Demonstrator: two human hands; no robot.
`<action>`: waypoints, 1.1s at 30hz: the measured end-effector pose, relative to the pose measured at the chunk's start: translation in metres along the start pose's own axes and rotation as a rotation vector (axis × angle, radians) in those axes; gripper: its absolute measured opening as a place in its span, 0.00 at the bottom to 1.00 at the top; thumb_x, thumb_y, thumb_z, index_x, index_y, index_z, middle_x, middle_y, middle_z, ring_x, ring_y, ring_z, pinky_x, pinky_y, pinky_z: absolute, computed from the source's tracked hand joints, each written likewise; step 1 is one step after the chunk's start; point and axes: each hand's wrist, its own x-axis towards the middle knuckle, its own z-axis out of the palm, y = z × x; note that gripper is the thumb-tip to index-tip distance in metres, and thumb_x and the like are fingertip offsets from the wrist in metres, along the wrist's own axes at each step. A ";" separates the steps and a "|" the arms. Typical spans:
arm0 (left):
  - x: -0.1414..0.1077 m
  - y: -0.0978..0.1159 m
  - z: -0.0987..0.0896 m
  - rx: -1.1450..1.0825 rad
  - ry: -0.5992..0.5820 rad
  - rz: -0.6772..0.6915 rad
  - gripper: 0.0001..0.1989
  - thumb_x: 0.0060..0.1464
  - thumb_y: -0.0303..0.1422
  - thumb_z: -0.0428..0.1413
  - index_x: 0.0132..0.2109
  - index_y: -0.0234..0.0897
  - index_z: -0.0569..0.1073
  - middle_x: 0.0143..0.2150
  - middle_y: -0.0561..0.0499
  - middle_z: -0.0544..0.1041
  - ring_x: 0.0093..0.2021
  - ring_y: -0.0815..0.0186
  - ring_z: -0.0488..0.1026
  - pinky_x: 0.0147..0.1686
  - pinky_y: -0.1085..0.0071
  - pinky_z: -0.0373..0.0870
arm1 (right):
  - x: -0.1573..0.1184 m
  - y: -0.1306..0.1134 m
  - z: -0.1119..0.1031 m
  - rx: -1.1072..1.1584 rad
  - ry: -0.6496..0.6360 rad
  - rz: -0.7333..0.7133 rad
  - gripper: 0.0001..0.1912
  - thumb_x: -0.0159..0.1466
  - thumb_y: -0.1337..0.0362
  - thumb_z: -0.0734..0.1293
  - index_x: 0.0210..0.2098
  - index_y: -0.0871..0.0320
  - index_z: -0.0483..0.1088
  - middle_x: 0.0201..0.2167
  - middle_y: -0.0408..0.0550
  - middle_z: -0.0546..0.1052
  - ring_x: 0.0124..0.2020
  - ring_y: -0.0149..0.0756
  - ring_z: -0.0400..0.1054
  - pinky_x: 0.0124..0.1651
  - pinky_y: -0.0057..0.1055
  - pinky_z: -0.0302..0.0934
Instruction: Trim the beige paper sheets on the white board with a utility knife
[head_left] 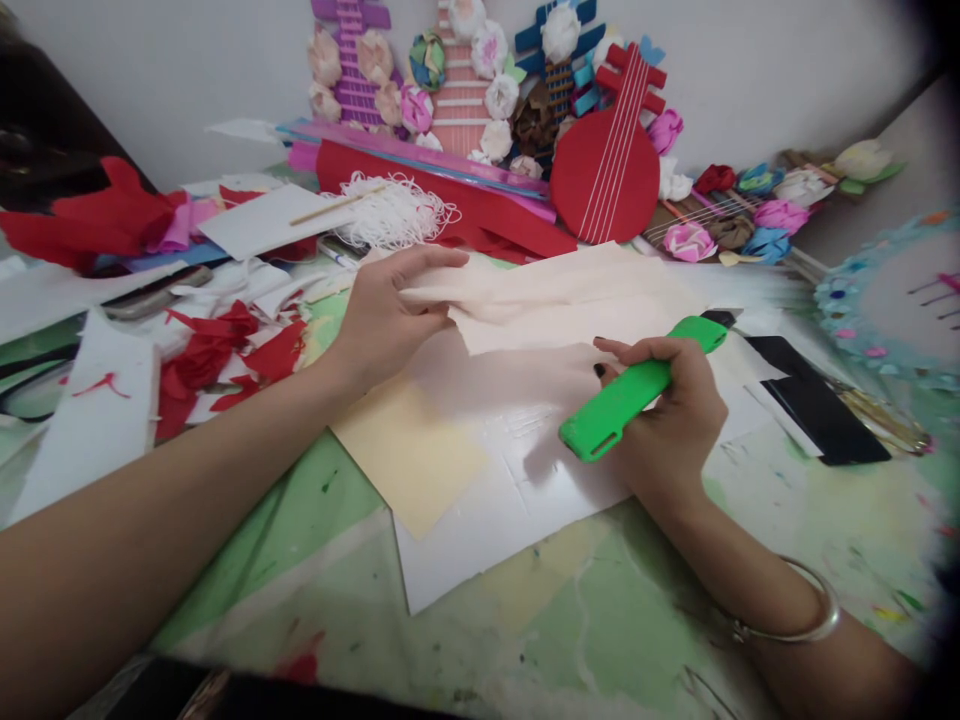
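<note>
At the centre of the frame, the left hand (pixel 394 310) pinches a cream sheet (pixel 562 295) by its left end, above a white board (pixel 465 540). Right of centre, the right hand (pixel 671 420) grips a green cutter (pixel 637 395) slantwise, its dark tip toward the upper right. A pale yellow sheet (pixel 420 460) lies partly over the board. Along the top I see a red paper lute (pixel 606 175) with white strings, standing upright, and a tangle of white cord (pixel 397 210) left of it. Red scraps (pixel 202 355) lie at left, black pieces (pixel 825 400) at right.
</note>
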 end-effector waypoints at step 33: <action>0.017 -0.035 -0.025 -0.268 0.172 -0.618 0.16 0.40 0.40 0.63 0.36 0.37 0.74 0.36 0.46 0.78 0.40 0.53 0.77 0.35 0.61 0.76 | 0.026 0.024 -0.041 -0.190 -0.667 -0.191 0.14 0.52 0.75 0.64 0.36 0.54 0.70 0.33 0.48 0.77 0.37 0.44 0.70 0.38 0.38 0.65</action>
